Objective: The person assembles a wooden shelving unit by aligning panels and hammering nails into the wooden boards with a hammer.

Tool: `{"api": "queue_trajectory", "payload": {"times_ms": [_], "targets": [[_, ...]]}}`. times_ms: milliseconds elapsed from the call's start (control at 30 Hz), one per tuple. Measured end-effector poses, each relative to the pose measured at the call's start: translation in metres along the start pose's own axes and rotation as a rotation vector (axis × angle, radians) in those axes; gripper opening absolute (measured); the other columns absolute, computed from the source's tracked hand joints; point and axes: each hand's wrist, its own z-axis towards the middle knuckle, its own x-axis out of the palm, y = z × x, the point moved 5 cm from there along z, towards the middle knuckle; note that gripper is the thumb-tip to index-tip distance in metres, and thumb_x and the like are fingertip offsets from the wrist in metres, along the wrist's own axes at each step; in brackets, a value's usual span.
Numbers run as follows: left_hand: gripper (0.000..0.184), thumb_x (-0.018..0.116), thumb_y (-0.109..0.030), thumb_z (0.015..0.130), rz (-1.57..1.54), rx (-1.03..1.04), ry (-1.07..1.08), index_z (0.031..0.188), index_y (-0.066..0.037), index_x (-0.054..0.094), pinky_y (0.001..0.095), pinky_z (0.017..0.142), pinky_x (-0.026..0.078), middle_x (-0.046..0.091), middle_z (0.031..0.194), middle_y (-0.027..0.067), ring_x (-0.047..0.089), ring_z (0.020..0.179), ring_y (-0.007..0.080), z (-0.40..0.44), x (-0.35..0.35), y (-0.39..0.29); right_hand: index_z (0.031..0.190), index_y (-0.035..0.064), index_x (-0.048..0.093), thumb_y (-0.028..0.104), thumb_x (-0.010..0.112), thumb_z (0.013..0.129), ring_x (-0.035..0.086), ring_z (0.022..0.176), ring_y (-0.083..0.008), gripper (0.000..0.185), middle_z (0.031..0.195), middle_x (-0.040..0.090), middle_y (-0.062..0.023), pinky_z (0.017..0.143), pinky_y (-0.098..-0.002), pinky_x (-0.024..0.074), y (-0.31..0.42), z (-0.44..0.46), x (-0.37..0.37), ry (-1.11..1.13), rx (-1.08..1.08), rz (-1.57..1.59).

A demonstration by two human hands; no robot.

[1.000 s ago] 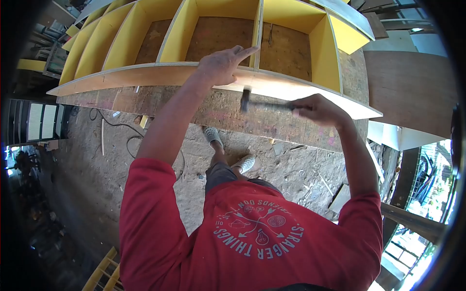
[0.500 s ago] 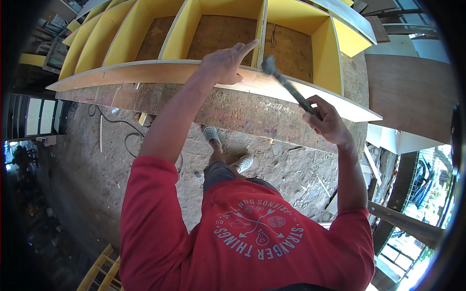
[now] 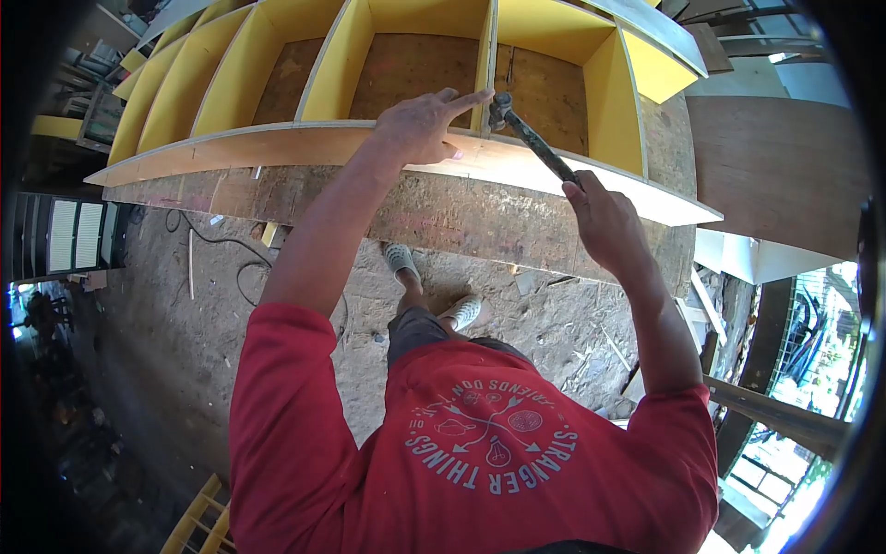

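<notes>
Shelving (image 3: 614, 102) with yellow dividers lies open side up, a workbench (image 3: 480, 217) showing beneath its near side. Beyond the shelving's right end is a brown panel (image 3: 775, 175). At the shelving's near edge, the left hand (image 3: 420, 127) rests unclenched, forefinger stretched toward a divider. Before that edge, the right hand (image 3: 609, 222) grips a hammer (image 3: 535, 140), its head by the shelving's divider; contact is unclear.

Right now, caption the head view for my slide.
Right hand grips a hammer angled toward the left hand at the edge of a yellow-walled, compartmented frame on a worn workbench.
</notes>
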Motion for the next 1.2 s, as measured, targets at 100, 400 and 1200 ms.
{"api": "queue_trajectory", "payload": {"times_ms": [100, 400, 1200], "targets": [[0.109, 0.085, -0.038, 0.090, -0.046, -0.022, 0.099, 0.171, -0.046, 0.014, 0.0534, 0.120, 0.051, 0.051, 0.159, 0.0115, 0.055, 0.144, 0.0337, -0.002, -0.001, 0.000, 0.116, 0.0055, 0.056, 0.039, 0.047, 0.116, 0.069, 0.075, -0.0519, 0.035, 0.073, 0.068, -0.0256, 0.066, -0.0612, 0.0501, 0.001, -0.008, 0.009, -0.072, -0.017, 0.095], [0.107, 0.083, -0.038, 0.092, -0.060, -0.001, 0.088, 0.171, -0.049, 0.012, 0.0534, 0.120, 0.052, 0.055, 0.155, 0.0102, 0.057, 0.142, 0.0337, 0.000, 0.001, 0.002, 0.114, 0.0048, 0.055, 0.043, 0.050, 0.114, 0.070, 0.073, -0.0503, 0.038, 0.073, 0.069, -0.0261, 0.065, -0.0599, 0.0505, 0.008, -0.010, 0.011, 0.030, 0.026, 0.008], [0.136, 0.058, -0.093, 0.086, -1.100, -0.201, 0.711, 0.169, 0.009, 0.019, 0.0530, 0.130, 0.021, 0.021, 0.175, 0.0309, 0.028, 0.159, 0.0412, 0.125, 0.052, 0.053, 0.115, 0.0046, 0.067, 0.028, 0.081, 0.098, 0.072, 0.071, -0.0349, 0.033, 0.080, 0.074, -0.0181, 0.065, -0.0446, 0.0530, -0.038, -0.112, 0.139, 0.036, 0.637, 0.447]]}}
